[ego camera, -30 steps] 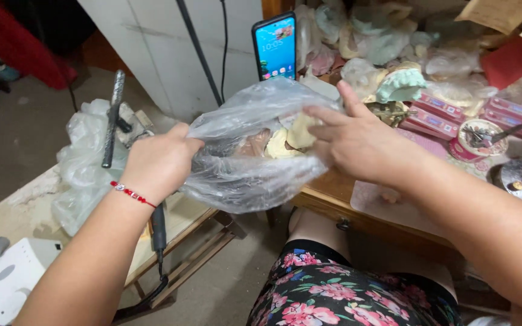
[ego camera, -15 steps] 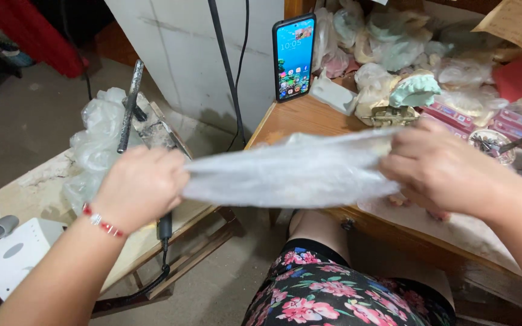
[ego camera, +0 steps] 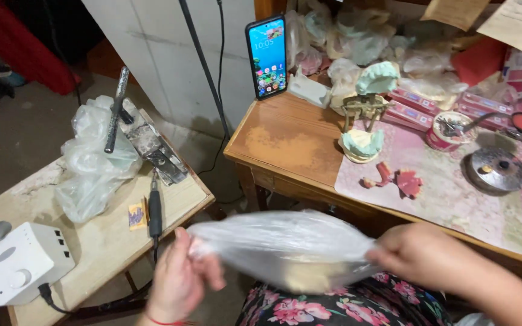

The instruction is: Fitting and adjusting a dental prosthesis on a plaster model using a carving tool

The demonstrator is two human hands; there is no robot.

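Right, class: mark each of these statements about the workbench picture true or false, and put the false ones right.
1. Both hands, left hand and right hand, grip a clear plastic bag. True.
2. The phone lies flat on the side table. False: it stands upright at the back of the wooden desk.
3. A pale green dental cast sits on the desk. True.
4. The white control box is on the desk. False: it sits on the side table.
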